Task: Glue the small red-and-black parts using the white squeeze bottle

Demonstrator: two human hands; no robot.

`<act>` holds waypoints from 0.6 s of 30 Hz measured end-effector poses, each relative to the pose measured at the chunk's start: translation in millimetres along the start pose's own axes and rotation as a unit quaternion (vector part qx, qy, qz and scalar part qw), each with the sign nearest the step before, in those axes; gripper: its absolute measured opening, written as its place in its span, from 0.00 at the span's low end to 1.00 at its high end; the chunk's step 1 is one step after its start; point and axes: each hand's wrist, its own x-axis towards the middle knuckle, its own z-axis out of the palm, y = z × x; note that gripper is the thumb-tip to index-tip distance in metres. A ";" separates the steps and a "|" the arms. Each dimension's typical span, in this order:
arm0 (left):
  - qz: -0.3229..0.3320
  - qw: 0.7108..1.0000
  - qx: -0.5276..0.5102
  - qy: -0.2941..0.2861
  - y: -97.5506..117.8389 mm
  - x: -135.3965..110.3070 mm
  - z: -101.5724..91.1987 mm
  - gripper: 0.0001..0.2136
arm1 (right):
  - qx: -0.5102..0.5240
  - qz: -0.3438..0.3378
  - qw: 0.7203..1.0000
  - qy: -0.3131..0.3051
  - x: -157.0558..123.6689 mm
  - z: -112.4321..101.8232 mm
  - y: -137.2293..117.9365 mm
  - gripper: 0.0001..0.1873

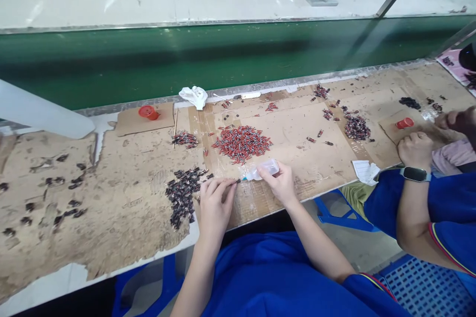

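Observation:
My left hand (215, 203) rests near the table's front edge, its fingers pinched on a tiny dark part at the fingertips. My right hand (279, 183) grips a small clear squeeze bottle (263, 169), whose blue tip points left at that part. A heap of small red parts (241, 142) lies just beyond both hands. To the left of my left hand sits a heap of dark parts (183, 194).
Cardboard sheets (305, 129) cover the table. A green conveyor belt (186, 59) runs along the far side. A red cap (148, 112) and a white cloth (194, 96) lie near it. A co-worker's hands (416, 149) work at the right beside another red cap (404, 123).

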 end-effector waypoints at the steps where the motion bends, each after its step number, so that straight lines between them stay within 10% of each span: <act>1: 0.003 1.000 0.001 0.000 -0.1 0.0 0.2 0.06 | -0.002 0.001 1.000 -0.005 0.2 0.1 1.3 0.16; 18: 0.009 0.999 0.035 -0.010 -1.2 -0.4 1.6 0.10 | 0.024 0.008 1.000 -0.002 -0.3 1.3 0.0 0.15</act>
